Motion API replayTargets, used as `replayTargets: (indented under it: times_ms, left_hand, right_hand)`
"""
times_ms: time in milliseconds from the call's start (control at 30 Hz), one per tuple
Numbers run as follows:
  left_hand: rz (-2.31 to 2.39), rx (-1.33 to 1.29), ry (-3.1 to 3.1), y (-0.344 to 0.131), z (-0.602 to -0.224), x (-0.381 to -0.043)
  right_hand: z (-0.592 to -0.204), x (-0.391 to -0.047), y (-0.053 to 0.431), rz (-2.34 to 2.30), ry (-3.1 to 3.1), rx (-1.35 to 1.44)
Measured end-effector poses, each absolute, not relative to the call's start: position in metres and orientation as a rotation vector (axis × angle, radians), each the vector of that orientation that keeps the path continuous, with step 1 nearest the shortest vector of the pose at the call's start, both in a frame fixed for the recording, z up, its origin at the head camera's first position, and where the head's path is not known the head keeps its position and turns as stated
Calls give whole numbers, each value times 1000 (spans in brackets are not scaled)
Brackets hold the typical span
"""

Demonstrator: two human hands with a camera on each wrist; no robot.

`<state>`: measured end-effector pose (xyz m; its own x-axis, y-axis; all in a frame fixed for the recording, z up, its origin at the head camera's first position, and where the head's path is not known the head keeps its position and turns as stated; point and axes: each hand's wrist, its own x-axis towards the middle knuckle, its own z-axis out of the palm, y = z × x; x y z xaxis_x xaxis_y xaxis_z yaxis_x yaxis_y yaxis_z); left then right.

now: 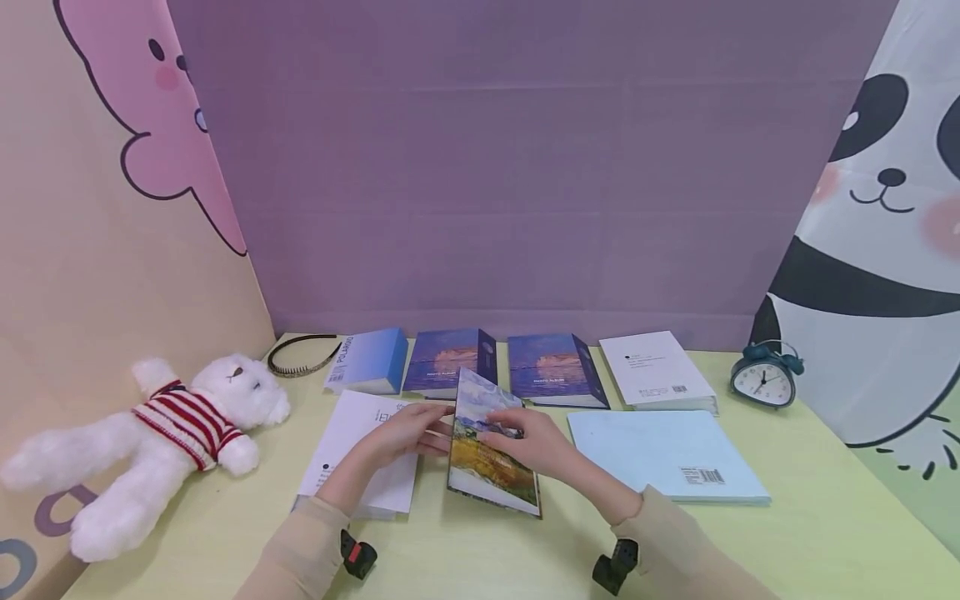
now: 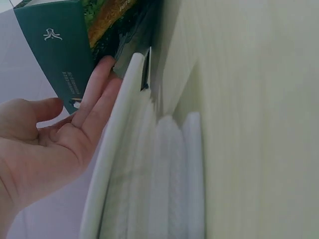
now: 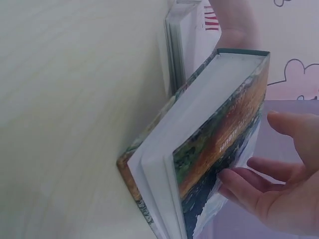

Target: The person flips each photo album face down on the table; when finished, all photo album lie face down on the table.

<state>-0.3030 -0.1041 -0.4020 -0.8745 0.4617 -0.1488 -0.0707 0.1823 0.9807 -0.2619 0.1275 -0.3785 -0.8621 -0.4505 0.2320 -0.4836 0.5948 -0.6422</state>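
A thick photo album (image 1: 498, 479) with a painted landscape cover stands tilted over the table between my hands. Its dark green spine (image 2: 52, 55) faces my left hand (image 1: 408, 432), whose extended fingers touch the spine side near its lower edge, thumb apart. My right hand (image 1: 536, 442) rests fingertips on the painted cover, with its thumb lifted off in the right wrist view. White page edges (image 3: 199, 104) show between the covers. Beneath my left forearm lies a white album (image 1: 386, 487), its page side (image 2: 162, 174) close in the left wrist view.
A light blue album (image 1: 645, 450) lies right of my hands. Behind are a blue album (image 1: 371, 354), two purple sunset albums (image 1: 450, 354) and a white one (image 1: 660, 367). A teddy bear (image 1: 180, 425) and headband (image 1: 288, 371) are left, an alarm clock (image 1: 763, 379) far right.
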Motion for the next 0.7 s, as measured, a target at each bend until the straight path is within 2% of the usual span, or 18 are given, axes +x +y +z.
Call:
replayTargets:
  times_ms: [333,700]
  left_hand:
    - [1853,365,1968,-105,-400,-306]
    - [1882,492,1931,-111,-394,-304]
  right_hand:
    - [-365,-256,119,1260,-2813,732]
    - [-356,-252,114,1497,-2825,614]
